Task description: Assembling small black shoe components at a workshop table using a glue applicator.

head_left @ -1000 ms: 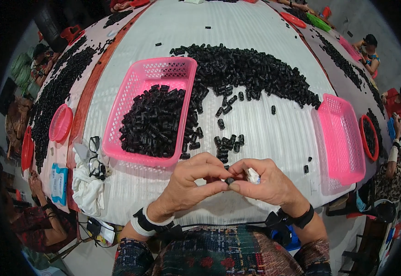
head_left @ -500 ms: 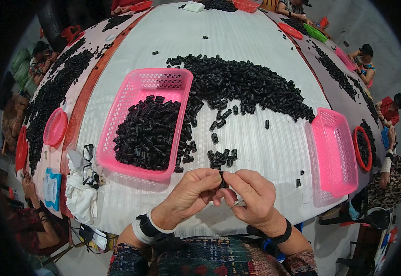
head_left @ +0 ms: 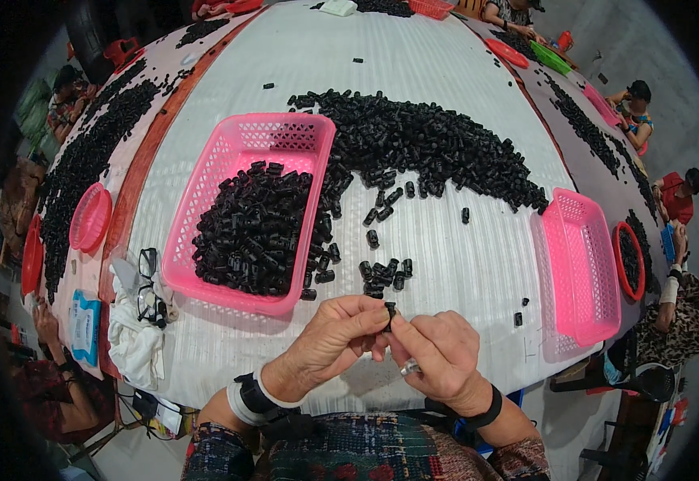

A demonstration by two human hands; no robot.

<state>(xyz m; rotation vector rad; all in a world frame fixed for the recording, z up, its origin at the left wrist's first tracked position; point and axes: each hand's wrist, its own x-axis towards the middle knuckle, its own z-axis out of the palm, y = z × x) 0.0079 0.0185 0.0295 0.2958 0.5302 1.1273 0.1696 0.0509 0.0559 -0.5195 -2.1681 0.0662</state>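
Close to the table's front edge, my left hand [head_left: 335,337] pinches a small black cylindrical plastic part [head_left: 390,309] between thumb and forefinger. My right hand [head_left: 439,353] is closed against the same part from the other side, fingertips pressed to it. The hands hide most of it. Just beyond my fingers lies a small cluster of similar black parts [head_left: 383,275]. To the left stands a pink plastic basket [head_left: 177,248] with a heap of these parts in it. A large curved pile of black parts [head_left: 429,144] spreads behind it.
A second pink basket [head_left: 599,329] stands at the right. Eyeglasses [head_left: 149,293] rest by a white cloth [head_left: 134,341] at the left, beside a blue packet [head_left: 86,329]. Other people sit around the table with their own piles and trays.
My right hand has turned at the wrist and its fingers have curled further around the part. The left hand keeps its pinch; the part shows slightly more upright above the fingers.
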